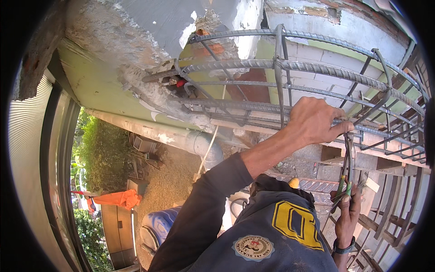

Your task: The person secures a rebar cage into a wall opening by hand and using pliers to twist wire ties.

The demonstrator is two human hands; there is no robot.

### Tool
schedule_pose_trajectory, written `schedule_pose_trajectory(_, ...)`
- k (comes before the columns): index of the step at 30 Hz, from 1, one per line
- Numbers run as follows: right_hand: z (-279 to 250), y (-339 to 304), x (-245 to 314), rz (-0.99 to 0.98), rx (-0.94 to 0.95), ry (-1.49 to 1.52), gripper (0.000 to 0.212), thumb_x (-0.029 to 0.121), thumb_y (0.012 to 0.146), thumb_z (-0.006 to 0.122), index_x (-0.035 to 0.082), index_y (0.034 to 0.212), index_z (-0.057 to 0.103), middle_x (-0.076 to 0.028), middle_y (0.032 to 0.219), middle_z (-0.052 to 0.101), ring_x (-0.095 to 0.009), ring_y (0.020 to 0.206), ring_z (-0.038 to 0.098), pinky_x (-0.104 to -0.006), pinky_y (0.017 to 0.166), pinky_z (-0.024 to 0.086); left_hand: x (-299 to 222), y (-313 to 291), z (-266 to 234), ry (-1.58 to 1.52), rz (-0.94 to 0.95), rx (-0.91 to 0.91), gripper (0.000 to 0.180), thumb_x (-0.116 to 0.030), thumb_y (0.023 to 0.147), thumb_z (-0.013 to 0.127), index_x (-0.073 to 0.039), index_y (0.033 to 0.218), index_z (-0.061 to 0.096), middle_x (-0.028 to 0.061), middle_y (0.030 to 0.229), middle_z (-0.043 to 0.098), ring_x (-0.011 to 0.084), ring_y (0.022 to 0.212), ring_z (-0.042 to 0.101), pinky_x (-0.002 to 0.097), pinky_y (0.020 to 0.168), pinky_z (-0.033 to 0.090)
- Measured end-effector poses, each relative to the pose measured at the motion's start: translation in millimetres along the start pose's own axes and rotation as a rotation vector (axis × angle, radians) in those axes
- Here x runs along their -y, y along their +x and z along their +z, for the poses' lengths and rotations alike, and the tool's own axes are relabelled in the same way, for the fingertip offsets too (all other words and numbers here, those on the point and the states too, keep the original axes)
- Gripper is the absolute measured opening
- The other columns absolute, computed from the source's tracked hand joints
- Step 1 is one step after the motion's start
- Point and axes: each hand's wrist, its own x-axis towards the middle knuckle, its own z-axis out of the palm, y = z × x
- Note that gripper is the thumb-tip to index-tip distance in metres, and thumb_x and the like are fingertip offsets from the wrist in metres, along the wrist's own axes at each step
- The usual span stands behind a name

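The left hand [312,121] reaches up with its fingers curled shut over a ribbed horizontal bar of the rebar cage [290,65], thumb and forefinger pinching at the spot where the top of a thin steel stirrup [348,156] meets that bar. The stirrup hangs down from there to the right hand [348,216], which is closed around a pair of green-handled pliers [342,186]; the pliers point upward along the stirrup, their head close against it, though whether the tips are biting the steel cannot be told. The right wrist wears a dark band. The cage itself is a run of long ribbed bars tied by bent loops, jutting out from broken concrete [136,36] at the upper left and stretching away to the right over a white block wall [317,54]. Far below lie a gravel ground [170,181], a grey pipe [199,143], a blue barrel [158,224], an orange cloth [120,198] and green shrubs [102,154]
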Motion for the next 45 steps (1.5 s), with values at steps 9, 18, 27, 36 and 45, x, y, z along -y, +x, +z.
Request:
schedule_pose_trajectory(9, 14, 10, -5, -0.001, -0.014, -0.067, 0.038, 0.035, 0.101, 0.046, 0.0, 0.113, 0.048, -0.005, 0.086, 0.055, -0.013, 0.075, 0.051, -0.0261, 0.067, 0.044, -7, 0, -2, 0.02, -0.024, 0.0, 0.05, -0.064, 0.082, 0.056, -0.02, 0.096, 0.076, 0.0126, 0.056, 0.062, 0.0288, 0.056, 0.064, 0.0407, 0.051, 0.049)
schedule_pose_trajectory(18, -18, 44, -9, 0.135, 0.272, -0.08, 0.044, 0.018, 0.077, 0.078, 0.003, 0.112, 0.055, -0.003, 0.08, 0.059, -0.009, 0.07, 0.056, -0.0259, 0.062, 0.046, -9, 4, 7, 0.123, -0.04, -0.057, 0.051, -0.062, 0.079, 0.063, -0.017, 0.099, 0.075, 0.0112, 0.063, 0.065, 0.028, 0.057, 0.063, 0.0384, 0.053, 0.046)
schedule_pose_trajectory(27, -22, 62, -37, -0.04, 0.192, -0.248, 0.026, 0.016, 0.077, 0.075, 0.005, 0.094, 0.059, -0.005, 0.066, 0.06, -0.012, 0.06, 0.059, -0.0291, 0.057, 0.047, -12, 6, 8, 0.131, -0.013, -0.057, 0.047, -0.057, 0.078, 0.065, -0.015, 0.094, 0.075, 0.0118, 0.066, 0.066, 0.0282, 0.058, 0.063, 0.0381, 0.051, 0.046)
schedule_pose_trajectory(36, -45, 44, -14, 0.006, 0.244, -0.233, 0.048, 0.025, 0.073, 0.083, 0.001, 0.106, 0.058, -0.007, 0.067, 0.063, -0.018, 0.062, 0.066, -0.0309, 0.056, 0.051, -11, 7, 10, 0.149, -0.043, -0.045, 0.045, -0.058, 0.077, 0.066, -0.018, 0.095, 0.075, 0.011, 0.064, 0.065, 0.0288, 0.058, 0.063, 0.0387, 0.05, 0.046)
schedule_pose_trajectory(45, -35, 43, -13, 0.595, 0.709, 0.781, 0.051, 0.017, 0.068, 0.074, -0.001, 0.102, 0.04, -0.006, 0.052, 0.049, -0.016, 0.035, 0.046, -0.0271, 0.031, 0.035, -4, 2, 11, 0.1, 0.011, -0.137, 0.045, -0.057, 0.078, 0.067, -0.016, 0.093, 0.076, 0.0106, 0.064, 0.066, 0.0277, 0.057, 0.063, 0.037, 0.049, 0.045)
